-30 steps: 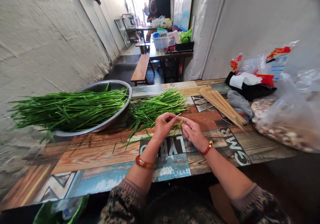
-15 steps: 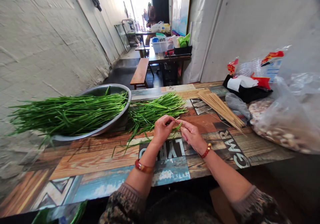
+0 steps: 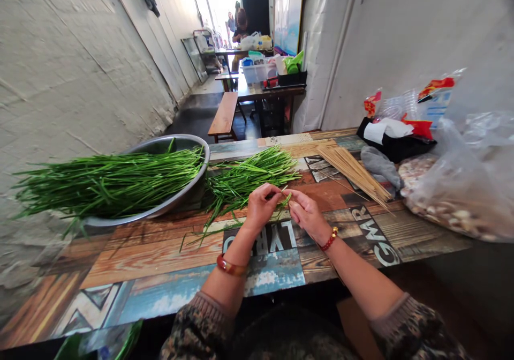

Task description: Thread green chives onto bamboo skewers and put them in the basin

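Note:
My left hand (image 3: 263, 204) and my right hand (image 3: 308, 212) meet above the patterned table, fingertips almost touching. Both are closed in a pinch on a few green chive stalks (image 3: 286, 199), whose ends show between them. Whether a thin skewer is also in my fingers I cannot tell. Just beyond my hands lies a loose pile of chives (image 3: 252, 175). On the left, a metal basin (image 3: 206, 167) holds a large heap of chives (image 3: 120, 180) that hangs over its rim. Bamboo skewers (image 3: 353, 172) lie fanned out to the right.
At right are a grey cloth-like bundle (image 3: 379, 164), a clear bag of mushroom-like pieces (image 3: 461, 199) and a black container (image 3: 395, 144) with packets. Behind the table stand a bench (image 3: 225, 114) and another table with a plastic bin (image 3: 259, 73). A person (image 3: 240, 25) is far back.
My hands stay in nearly the same place, still pinching the chives. The stalk ends between my fingers have shifted slightly. The whole view has moved a little.

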Motion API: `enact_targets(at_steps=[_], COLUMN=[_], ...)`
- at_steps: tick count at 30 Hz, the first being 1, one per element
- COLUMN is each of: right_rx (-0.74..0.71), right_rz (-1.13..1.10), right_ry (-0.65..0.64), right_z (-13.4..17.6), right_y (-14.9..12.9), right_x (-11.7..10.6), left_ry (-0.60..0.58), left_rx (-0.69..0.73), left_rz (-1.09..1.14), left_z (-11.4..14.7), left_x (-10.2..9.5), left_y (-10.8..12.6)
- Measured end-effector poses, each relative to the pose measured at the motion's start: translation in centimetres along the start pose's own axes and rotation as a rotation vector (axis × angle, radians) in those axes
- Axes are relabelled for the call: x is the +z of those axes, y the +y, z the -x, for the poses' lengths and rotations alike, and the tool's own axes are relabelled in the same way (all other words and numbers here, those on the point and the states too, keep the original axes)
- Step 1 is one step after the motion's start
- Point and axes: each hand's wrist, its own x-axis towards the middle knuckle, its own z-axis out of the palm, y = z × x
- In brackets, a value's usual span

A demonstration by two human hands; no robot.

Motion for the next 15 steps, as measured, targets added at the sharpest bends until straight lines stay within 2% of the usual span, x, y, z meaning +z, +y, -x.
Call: enact_targets(at_steps=[4,10,15], right_rx=[0.032,0.009,-0.003], right_rz=[-0.098,-0.108,-0.094], right_ry=[0.025,0.040,0.028], right_z=[-0.02,-0.13,-0.11], right_y=[-0.03,0.01,0.37], right_x=[0.09,0.02,-0.27], left_ry=[-0.017,-0.108,-0.190], left_rx=[-0.006,0.056,-0.057], left_rz=[0.032,0.013,0.125], left_z=[0.03,0.19,0.14], left_x=[0.04,0.23,-0.28], left_y=[-0.05,-0.21,0.13])
